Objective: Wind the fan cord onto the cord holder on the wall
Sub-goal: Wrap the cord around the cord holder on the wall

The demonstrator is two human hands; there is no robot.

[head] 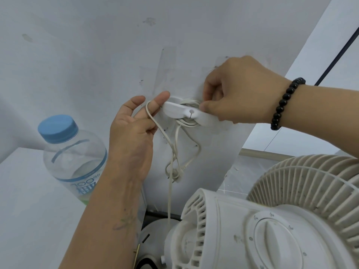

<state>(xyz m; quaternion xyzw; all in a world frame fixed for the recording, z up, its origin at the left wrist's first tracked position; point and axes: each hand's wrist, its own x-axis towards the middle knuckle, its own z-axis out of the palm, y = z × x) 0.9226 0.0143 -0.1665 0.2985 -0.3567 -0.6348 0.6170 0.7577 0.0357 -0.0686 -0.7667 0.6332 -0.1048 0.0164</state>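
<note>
A white cord holder [181, 111] is fixed to the pale wall, with several turns of the white fan cord [189, 123] wound behind its bar. My right hand [236, 90] pinches the cord at the holder's right side. A loop of the cord hangs over a finger of my left hand [134, 133], just left of the holder, and the thumb presses it. Loose cord and the plug [177, 176] dangle below the holder. One strand runs down to the white fan [262, 226] at lower right.
A clear plastic bottle with a blue cap [71, 158] stands on a white ledge at left, close to my left forearm. A black bead bracelet [285, 102] is on my right wrist. The fan's grille fills the lower right. A dark line runs up the wall corner at upper right.
</note>
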